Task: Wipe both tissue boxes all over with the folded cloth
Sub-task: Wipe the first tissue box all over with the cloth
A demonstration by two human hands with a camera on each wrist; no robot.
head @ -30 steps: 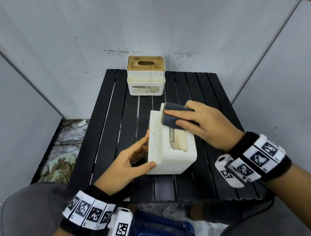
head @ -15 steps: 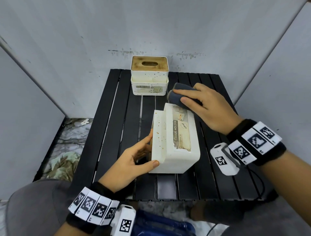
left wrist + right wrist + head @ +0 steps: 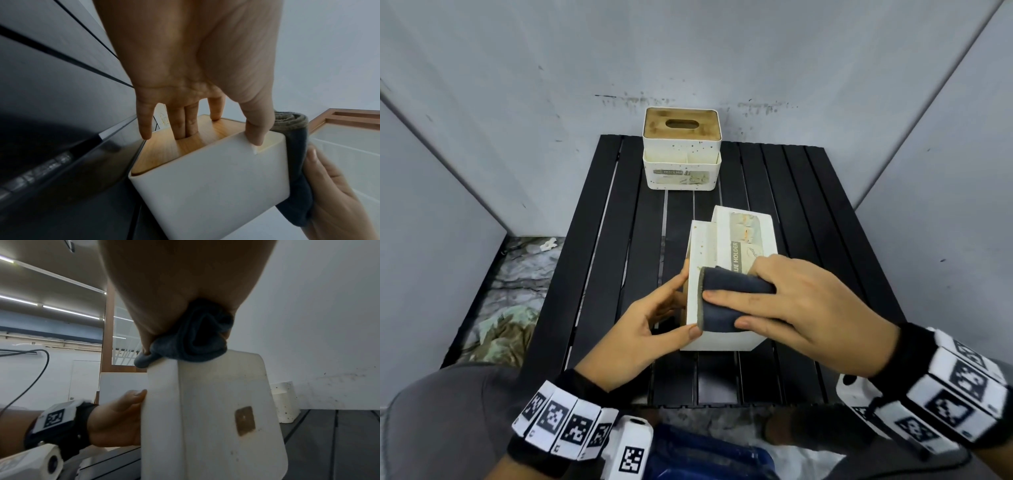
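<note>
A white tissue box (image 3: 743, 236) lies on its side mid-table, its wooden lid (image 3: 180, 146) facing left. My left hand (image 3: 654, 318) holds its near left corner, with the fingers on the lid and the thumb on the white near face. My right hand (image 3: 808, 308) grips the folded dark grey cloth (image 3: 726, 301) and presses it on the near end of the box's upturned face. From the right wrist, the cloth (image 3: 195, 340) sits bunched on the box's top edge (image 3: 222, 418). The second tissue box (image 3: 681, 161) stands upright at the table's back edge.
The black slatted table (image 3: 808, 205) is hemmed in by grey walls behind and on both sides. A gap at the left shows the patterned floor (image 3: 517, 284). Bare slats lie left and right of the near box.
My right hand has drawn the cloth along the box's upturned face from the far end back to the near end. The left hand has kept its hold on the near corner.
</note>
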